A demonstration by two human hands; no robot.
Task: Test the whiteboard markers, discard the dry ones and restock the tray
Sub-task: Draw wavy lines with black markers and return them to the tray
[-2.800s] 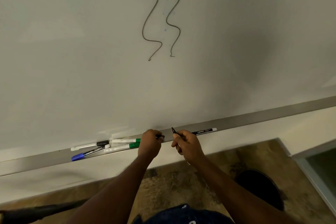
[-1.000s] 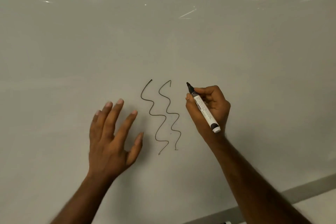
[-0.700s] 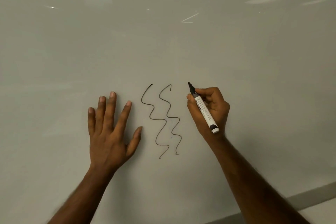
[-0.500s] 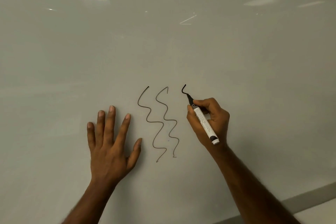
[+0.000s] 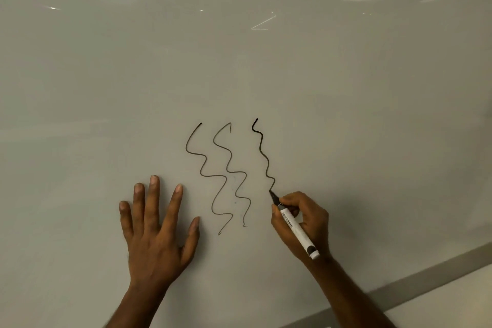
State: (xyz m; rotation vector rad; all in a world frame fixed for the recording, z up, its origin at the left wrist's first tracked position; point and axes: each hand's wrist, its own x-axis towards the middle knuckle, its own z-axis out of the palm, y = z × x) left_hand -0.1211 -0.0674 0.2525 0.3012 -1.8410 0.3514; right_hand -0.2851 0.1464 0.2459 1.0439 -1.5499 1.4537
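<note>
Left hand [image 5: 157,237] lies flat on the glossy white whiteboard [image 5: 346,114], fingers [image 5: 153,194] straight and spread apart. Next to it are two thin greyish wavy lines [image 5: 221,178], then a darker black squiggle [image 5: 263,157]. The white-barrelled black marker [image 5: 294,229] has its tip right on that squiggle's bottom end, with the right hand [image 5: 311,221] pinching it near the nib. A grey metal tray strip [image 5: 439,269] runs along the lower right.

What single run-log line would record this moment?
right hand: grips marker | tip: at third squiggle's lower end | ink: dark | left hand: flat on whiteboard

The left hand [image 5: 157,242] lies flat, fingers spread; the right hand [image 5: 306,224] pinches a marker [image 5: 295,230].
</note>
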